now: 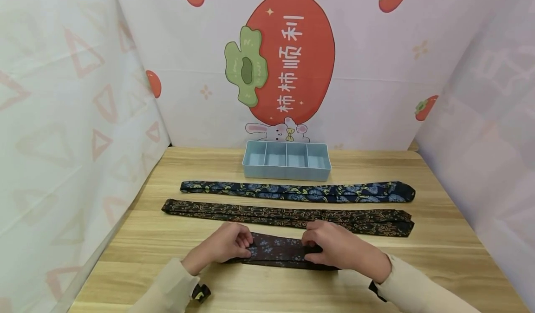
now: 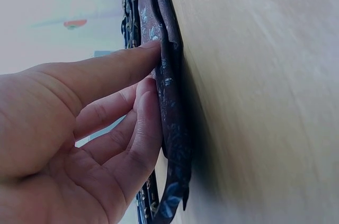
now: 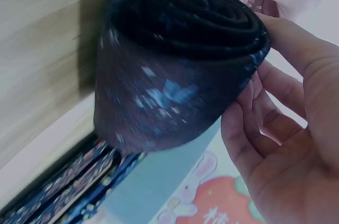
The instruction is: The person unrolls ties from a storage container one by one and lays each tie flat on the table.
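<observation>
A dark maroon necktie (image 1: 279, 250) with small blue flowers lies across the near part of the table. Its right part is wound into a thick coil (image 3: 164, 99), with the spiral layers showing in the right wrist view. My right hand (image 1: 334, 244) holds this coil, thumb on one side and fingers on the other. To the left, my left hand (image 1: 227, 244) pinches the unrolled stretch, and the left wrist view shows its thumb (image 2: 119, 70) on the tie's edge. Past the left fingers the strip narrows and bends.
Behind the hands a black necktie with orange-brown patterning (image 1: 267, 214) lies lengthwise. Farther back is a navy necktie with blue and yellow figures (image 1: 292, 192). A light blue tray (image 1: 287, 172) with several compartments stands by the printed back cloth (image 1: 368, 99). White cloth hangs on both sides.
</observation>
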The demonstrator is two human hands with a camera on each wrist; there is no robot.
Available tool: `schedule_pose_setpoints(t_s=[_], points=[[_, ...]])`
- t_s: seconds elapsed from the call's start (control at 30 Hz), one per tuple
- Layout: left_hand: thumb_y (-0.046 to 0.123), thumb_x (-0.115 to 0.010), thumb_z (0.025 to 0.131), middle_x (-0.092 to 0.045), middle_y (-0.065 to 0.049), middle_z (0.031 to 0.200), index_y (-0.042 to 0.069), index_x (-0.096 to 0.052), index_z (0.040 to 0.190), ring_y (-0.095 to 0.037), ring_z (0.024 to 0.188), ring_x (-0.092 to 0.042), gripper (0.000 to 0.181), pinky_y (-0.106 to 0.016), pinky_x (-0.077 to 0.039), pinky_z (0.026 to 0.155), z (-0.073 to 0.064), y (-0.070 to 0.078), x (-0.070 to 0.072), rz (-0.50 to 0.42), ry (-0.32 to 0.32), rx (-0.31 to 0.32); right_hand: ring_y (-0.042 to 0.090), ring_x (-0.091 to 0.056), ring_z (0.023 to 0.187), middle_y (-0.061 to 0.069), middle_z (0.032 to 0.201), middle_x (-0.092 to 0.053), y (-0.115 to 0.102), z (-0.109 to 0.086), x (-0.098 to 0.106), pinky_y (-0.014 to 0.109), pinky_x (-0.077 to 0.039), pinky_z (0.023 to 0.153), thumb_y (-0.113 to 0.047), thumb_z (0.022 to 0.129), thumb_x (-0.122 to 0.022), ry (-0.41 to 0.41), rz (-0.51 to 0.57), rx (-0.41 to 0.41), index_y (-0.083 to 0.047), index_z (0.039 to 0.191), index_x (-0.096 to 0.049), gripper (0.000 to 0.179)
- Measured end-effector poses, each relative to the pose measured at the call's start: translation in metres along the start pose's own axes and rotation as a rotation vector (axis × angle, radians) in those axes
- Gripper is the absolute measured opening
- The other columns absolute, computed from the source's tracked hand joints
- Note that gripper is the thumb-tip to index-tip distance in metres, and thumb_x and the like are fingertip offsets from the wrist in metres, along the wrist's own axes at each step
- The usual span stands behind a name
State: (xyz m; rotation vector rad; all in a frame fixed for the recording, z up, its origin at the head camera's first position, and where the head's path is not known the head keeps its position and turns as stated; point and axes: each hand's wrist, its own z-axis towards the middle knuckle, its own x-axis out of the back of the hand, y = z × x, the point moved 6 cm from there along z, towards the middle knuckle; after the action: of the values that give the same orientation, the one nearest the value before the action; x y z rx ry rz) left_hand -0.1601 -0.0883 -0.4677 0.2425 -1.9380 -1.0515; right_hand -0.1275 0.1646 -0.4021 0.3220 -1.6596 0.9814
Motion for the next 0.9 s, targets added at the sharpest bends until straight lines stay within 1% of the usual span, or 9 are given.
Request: schedule_pose_setpoints(t_s=[0.1,0.17,0.37,0.5,0.6,0.73,0.83,0.9], points=[[0.004,-0.087,0.084,-0.068,0.001,0.088,0.007,-0.074,0.097,-0.009,0.075,-0.064,0.019,-0.021,-0.056,0.067,-0.003,-0.002,0.002,-0.019,-0.003,0.025,-0.003,-0.056,0.079,-0.009,0.094,-0.065,0.007,-0.010,0.005,0.021,-0.053,0.066,-0.025,0.091,-0.085,-0.002,0.005,-0.044,-0.017,0.104,-0.079,0.016],[0.004,-0.087,0.084,-0.068,0.001,0.088,0.007,-0.074,0.097,-0.008,0.075,-0.064,0.018,-0.021,-0.056,0.067,-0.004,-0.003,0.004,-0.028,-0.002,0.036,-0.004,-0.056,0.079,-0.009,0.094,-0.066,0.011,-0.017,0.009,0.022,-0.053,0.066,-0.025,0.090,-0.085,-0.002,0.003,-0.059,-0.018,0.104,-0.079,0.017],[0.003,-0.087,0.084,-0.069,0.000,0.087,0.006,-0.074,0.096,-0.010,0.075,-0.065,0.018,-0.022,-0.057,0.067,-0.006,-0.002,0.006,-0.034,-0.004,0.036,-0.003,-0.053,0.076,-0.012,0.091,-0.063,0.023,-0.037,0.015,0.022,-0.049,0.063,-0.021,0.087,-0.087,-0.026,0.013,-0.104,-0.021,0.099,-0.076,0.017],[0.003,-0.087,0.084,-0.069,0.000,0.087,0.006,-0.074,0.096,-0.012,0.076,-0.065,0.018,-0.022,-0.056,0.066,-0.007,-0.001,0.007,-0.020,-0.006,0.038,-0.003,-0.054,0.077,-0.013,0.091,-0.063,0.028,-0.043,0.016,0.021,-0.049,0.063,-0.020,0.087,-0.087,-0.047,0.039,-0.115,-0.022,0.098,-0.074,0.018],[0.004,-0.087,0.084,-0.069,0.000,0.087,0.006,-0.074,0.096,-0.012,0.076,-0.065,0.018,-0.022,-0.056,0.066,-0.007,-0.001,0.007,-0.009,-0.005,0.041,-0.004,-0.055,0.078,-0.013,0.093,-0.066,0.027,-0.042,0.019,0.021,-0.051,0.064,-0.020,0.087,-0.087,-0.050,0.051,-0.104,-0.021,0.099,-0.074,0.018],[0.004,-0.087,0.084,-0.069,0.000,0.087,0.006,-0.074,0.096,-0.011,0.076,-0.065,0.018,-0.022,-0.056,0.066,-0.006,0.000,0.007,-0.001,-0.004,0.038,-0.003,-0.058,0.080,-0.010,0.096,-0.069,0.018,-0.033,0.022,0.022,-0.054,0.067,-0.021,0.088,-0.086,-0.033,0.040,-0.076,-0.018,0.102,-0.077,0.017],[0.004,-0.088,0.084,-0.069,0.000,0.087,0.006,-0.073,0.095,-0.012,0.076,-0.065,0.019,-0.022,-0.056,0.066,-0.006,0.000,0.006,0.002,-0.001,0.039,-0.001,-0.061,0.083,-0.008,0.097,-0.070,0.010,-0.023,0.018,0.024,-0.056,0.070,-0.021,0.090,-0.085,-0.020,0.020,-0.050,-0.017,0.104,-0.078,0.016],[0.003,-0.088,0.084,-0.069,-0.001,0.087,0.006,-0.073,0.095,-0.012,0.076,-0.065,0.019,-0.022,-0.056,0.066,-0.007,-0.001,0.006,0.000,0.001,0.042,-0.001,-0.058,0.081,-0.007,0.096,-0.068,0.006,-0.017,0.013,0.024,-0.054,0.069,-0.021,0.091,-0.084,-0.029,0.012,-0.035,-0.017,0.104,-0.077,0.015]])
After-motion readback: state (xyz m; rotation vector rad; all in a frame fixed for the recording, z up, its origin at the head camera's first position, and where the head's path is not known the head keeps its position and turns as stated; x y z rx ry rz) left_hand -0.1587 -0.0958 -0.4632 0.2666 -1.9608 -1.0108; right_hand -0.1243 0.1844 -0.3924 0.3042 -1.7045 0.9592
